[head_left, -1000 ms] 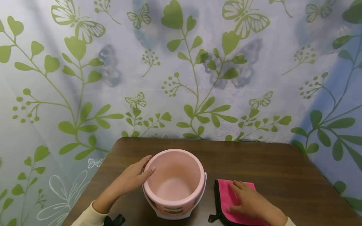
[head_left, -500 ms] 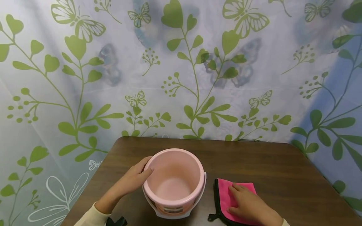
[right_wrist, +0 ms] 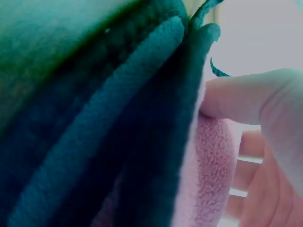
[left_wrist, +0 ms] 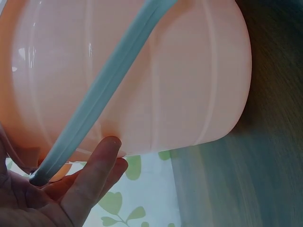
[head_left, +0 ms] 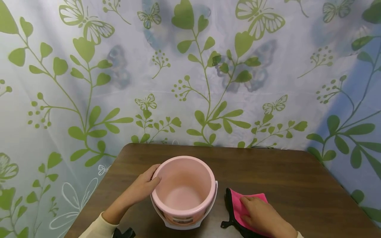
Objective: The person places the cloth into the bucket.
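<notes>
A pale pink bucket (head_left: 183, 180) stands upright on the table, its white handle (head_left: 182, 227) hanging down at the near side. My left hand (head_left: 140, 188) grips its left rim, thumb over the edge and fingers outside; in the left wrist view the fingers (left_wrist: 97, 175) lie along the outer wall, beside the handle (left_wrist: 102, 92). To the bucket's right, a folded bright pink towel (head_left: 238, 205) with black edging lies partly under my right hand (head_left: 265, 215). That hand pinches the towel, whose layers bunch up; the right wrist view shows the thumb (right_wrist: 236, 97) on the plush fabric (right_wrist: 215, 165).
The brown wooden table (head_left: 253, 168) extends behind and to the right of the bucket and towel. Beyond its far edge hangs a curtain (head_left: 190, 82) with green leaves and butterflies. A black object (head_left: 124, 233) shows near the left wrist.
My left thumb has settled onto the bucket's rim. My right fingers have drawn in and gathered the towel, which lay flatter before. The bucket has stayed in place.
</notes>
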A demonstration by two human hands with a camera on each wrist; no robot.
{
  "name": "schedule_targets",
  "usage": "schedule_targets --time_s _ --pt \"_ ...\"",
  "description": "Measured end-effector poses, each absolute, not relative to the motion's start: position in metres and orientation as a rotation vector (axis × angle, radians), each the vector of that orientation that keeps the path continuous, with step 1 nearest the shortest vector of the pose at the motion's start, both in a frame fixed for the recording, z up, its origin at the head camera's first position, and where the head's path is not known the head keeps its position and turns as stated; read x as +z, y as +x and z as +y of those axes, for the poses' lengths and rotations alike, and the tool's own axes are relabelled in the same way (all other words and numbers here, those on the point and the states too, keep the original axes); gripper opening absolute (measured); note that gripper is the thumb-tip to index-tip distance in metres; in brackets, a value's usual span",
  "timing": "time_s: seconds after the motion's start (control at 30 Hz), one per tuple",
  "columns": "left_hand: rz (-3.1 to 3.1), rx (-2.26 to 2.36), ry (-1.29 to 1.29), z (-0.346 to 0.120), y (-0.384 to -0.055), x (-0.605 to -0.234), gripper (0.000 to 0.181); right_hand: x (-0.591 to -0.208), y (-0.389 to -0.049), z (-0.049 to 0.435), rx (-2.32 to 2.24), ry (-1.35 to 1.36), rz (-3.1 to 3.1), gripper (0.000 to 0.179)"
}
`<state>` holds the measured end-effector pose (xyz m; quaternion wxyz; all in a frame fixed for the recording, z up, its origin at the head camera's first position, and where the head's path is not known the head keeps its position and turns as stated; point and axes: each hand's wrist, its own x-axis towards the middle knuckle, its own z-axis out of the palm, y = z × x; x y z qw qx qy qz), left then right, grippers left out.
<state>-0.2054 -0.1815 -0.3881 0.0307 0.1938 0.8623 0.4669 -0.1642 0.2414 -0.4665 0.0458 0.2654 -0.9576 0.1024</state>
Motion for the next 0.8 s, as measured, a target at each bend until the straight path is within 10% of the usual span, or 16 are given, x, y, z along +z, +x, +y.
schedule_targets --time_s 0.8 --pt "2.674 1.454 0.552 -0.179 -0.203 -0.393 0.040 -0.447 -0.168 0.250 0.449 0.761 -2.962 0.029"
